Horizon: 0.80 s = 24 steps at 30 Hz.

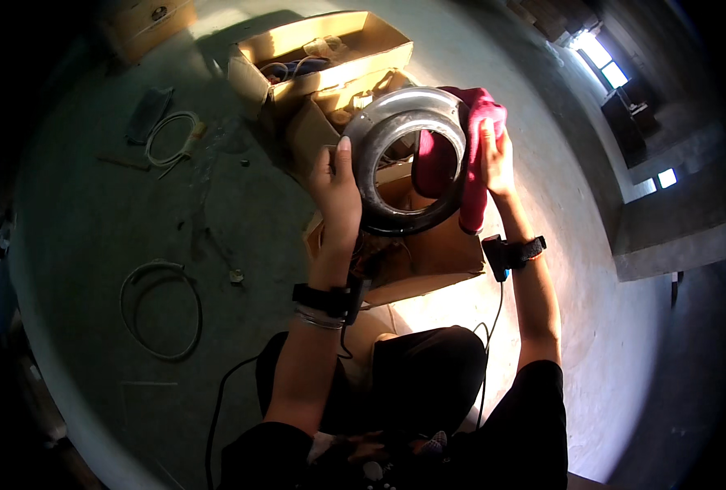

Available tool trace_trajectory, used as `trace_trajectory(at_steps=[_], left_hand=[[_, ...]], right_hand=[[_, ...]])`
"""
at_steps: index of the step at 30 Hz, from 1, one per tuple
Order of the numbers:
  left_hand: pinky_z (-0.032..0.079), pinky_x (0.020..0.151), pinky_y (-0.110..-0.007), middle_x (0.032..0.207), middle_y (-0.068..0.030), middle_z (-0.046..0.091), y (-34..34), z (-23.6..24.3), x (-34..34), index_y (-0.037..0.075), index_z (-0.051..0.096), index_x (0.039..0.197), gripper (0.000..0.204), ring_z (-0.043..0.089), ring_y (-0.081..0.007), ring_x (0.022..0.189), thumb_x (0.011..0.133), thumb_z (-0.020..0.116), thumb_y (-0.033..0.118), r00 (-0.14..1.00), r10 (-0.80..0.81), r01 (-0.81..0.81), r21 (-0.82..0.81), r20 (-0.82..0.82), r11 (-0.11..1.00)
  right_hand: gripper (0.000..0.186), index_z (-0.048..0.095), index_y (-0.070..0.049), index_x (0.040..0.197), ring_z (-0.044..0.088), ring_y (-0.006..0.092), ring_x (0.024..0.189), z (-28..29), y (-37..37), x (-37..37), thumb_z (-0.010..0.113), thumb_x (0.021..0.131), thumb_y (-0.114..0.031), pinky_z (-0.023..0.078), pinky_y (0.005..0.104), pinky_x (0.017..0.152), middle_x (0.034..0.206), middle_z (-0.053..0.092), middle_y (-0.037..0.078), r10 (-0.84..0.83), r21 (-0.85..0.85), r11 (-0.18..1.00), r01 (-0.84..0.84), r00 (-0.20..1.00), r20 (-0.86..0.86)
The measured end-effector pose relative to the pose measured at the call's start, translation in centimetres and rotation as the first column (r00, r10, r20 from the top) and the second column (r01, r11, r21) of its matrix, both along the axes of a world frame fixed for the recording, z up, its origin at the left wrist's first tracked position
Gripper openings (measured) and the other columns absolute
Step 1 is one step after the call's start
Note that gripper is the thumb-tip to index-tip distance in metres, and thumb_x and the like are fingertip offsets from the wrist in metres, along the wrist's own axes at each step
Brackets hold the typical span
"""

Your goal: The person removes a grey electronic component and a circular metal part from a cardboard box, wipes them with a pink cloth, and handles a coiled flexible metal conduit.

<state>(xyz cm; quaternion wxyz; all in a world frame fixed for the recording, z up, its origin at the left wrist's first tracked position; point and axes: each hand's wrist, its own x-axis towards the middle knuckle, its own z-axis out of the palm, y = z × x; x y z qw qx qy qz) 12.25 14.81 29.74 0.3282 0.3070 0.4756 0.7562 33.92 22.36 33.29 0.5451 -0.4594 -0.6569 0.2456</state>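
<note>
A round metal ring (372, 188) with a glossy silver and dark rim and an open centre is held up above an open cardboard box (428, 273). My left hand (337, 188) is closed on the ring's left side, thumb up along its edge. My right hand (495, 155) grips a crumpled maroon cloth (477, 110) at the ring's right side. Part of the cloth hangs behind the ring and shows through its opening. Whether my right fingers also touch the metal is hidden by the cloth.
More cardboard boxes (248, 77) with mixed items stand beyond, another (146, 33) at top left. On the floor at left lie a coiled white cable (163, 122), a dark flat packet (146, 114) and a hose loop (155, 351). A ledge (673, 220) runs along the right.
</note>
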Motion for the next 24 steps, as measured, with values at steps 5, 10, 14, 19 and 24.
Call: trace_trajectory(at_steps=[5, 10, 14, 19, 24], left_hand=[[0.036, 0.056, -0.024, 0.063, -0.0012, 0.046, -0.1, 0.0, -0.6, -0.001, 0.049, 0.073, 0.032, 0.037, -0.0081, 0.059, 0.09, 0.049, 0.026, 0.998, 0.059, -0.059, -0.02, 0.033, 0.998], [0.033, 0.055, -0.022, 0.063, 0.0032, 0.04, 1.3, -0.1, -1.0, 0.002, 0.048, 0.072, 0.034, 0.034, -0.006, 0.059, 0.092, 0.045, 0.029, 0.968, 0.233, -0.233, -0.009, 0.089, 0.972], [0.037, 0.058, -0.026, 0.064, -0.0023, 0.044, 0.8, 0.6, -0.6, -0.001, 0.045, 0.073, 0.034, 0.037, -0.01, 0.06, 0.092, 0.045, 0.027, 0.964, 0.229, -0.224, -0.055, 0.133, 0.973], [0.035, 0.058, -0.026, 0.065, -0.0011, 0.043, -1.4, 3.0, 1.3, -0.001, 0.047, 0.074, 0.037, 0.037, -0.0099, 0.061, 0.093, 0.043, 0.03, 0.974, 0.209, -0.194, -0.149, 0.091, 0.97], [0.035, 0.06, -0.026, 0.068, -0.0001, 0.042, -2.5, 3.1, 1.0, -0.001, 0.049, 0.077, 0.04, 0.036, -0.0097, 0.063, 0.093, 0.042, 0.035, 0.972, 0.18, -0.153, -0.177, 0.148, 0.972]], right_hand=[[0.043, 0.054, -0.003, 0.102, 0.05, 0.0081, 0.077, 1.3, 0.0, 1.2, 0.042, 0.091, -0.043, 0.042, 0.0235, 0.071, 0.086, 0.055, 0.001, -0.15, -0.096, 0.988, 0.122, 0.913, -0.379], [0.054, 0.051, 0.003, 0.11, 0.051, 0.0147, 0.089, 0.7, -0.2, 0.5, 0.039, 0.091, -0.046, 0.041, 0.0276, 0.081, 0.098, 0.057, 0.007, -0.278, -0.2, 0.951, 0.235, 0.934, -0.225], [0.053, 0.046, 0.002, 0.12, 0.048, 0.0177, 0.103, 0.0, -0.6, -1.9, 0.04, 0.091, -0.042, 0.035, 0.0275, 0.091, 0.112, 0.054, 0.011, -0.198, -0.18, 0.971, 0.159, 0.954, -0.226], [0.055, 0.039, -0.003, 0.128, 0.043, 0.0258, 0.117, -0.6, -0.4, -1.8, 0.042, 0.09, -0.043, 0.03, 0.0317, 0.099, 0.124, 0.047, 0.019, -0.119, -0.118, 0.988, 0.102, 0.982, -0.148], [0.044, 0.048, -0.001, 0.111, 0.055, 0.0349, 0.098, 0.0, -1.3, -2.9, 0.049, 0.087, -0.037, 0.041, 0.0385, 0.083, 0.103, 0.057, 0.024, -0.241, -0.1, 0.963, 0.249, 0.967, 0.085]])
